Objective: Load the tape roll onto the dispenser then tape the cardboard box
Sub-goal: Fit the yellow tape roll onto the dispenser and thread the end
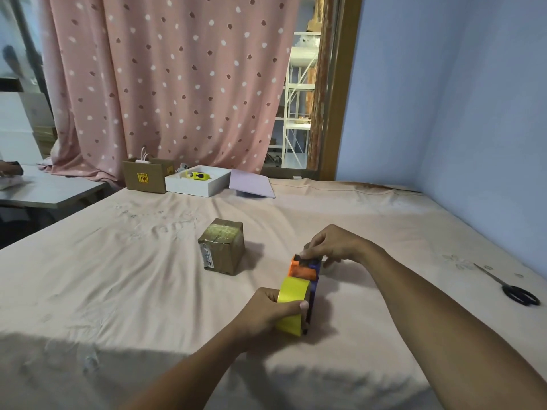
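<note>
A yellow tape roll sits against a blue and orange tape dispenser on the pink-covered bed. My left hand wraps around the roll, thumb across its top. Fingers of my right hand pinch the orange front end of the dispenser. The small cardboard box, with tape across its top, stands to the left of both hands and a little farther away, untouched.
Black scissors lie at the right near the blue wall. At the far edge stand a brown carton, a white tray and a lilac board. A grey table is at the left.
</note>
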The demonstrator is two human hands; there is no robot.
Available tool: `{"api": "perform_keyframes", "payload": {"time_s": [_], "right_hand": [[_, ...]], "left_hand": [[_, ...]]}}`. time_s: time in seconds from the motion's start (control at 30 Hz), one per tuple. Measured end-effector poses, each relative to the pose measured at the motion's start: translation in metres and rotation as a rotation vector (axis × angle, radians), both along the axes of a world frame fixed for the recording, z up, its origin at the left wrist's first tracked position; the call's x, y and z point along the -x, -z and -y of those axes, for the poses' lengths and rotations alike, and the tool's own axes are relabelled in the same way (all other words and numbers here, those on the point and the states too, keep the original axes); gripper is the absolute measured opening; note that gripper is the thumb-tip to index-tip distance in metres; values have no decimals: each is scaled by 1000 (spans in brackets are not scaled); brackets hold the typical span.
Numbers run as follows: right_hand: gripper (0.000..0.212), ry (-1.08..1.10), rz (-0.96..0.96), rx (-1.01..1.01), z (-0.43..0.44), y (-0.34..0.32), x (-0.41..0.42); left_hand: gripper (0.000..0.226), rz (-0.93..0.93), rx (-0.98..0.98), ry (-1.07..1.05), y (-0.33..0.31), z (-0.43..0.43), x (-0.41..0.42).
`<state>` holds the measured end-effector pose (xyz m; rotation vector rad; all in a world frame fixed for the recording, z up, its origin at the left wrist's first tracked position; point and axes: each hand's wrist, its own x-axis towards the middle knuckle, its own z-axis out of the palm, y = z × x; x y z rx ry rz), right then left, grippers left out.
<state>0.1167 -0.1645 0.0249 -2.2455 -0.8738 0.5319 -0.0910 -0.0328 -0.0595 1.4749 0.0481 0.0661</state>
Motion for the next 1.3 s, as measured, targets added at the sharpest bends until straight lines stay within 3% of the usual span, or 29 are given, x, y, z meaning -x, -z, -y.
{"api": "perform_keyframes", "payload": {"time_s": [0.53, 0.73, 1.13, 1.3], "right_hand": [[29, 30, 204, -61, -4, 6, 8], [27, 58, 146, -94, 0, 4, 10], [23, 139, -38, -211, 5, -3, 12], [24, 142, -203, -137, 9, -4, 7]], "left_hand": [[45, -11, -24, -85, 0, 8, -1], [29, 13, -30, -91, -1, 11, 4], [30, 17, -97, -42, 2, 9, 11], [38, 25, -138, -61, 8, 9, 14]]}}
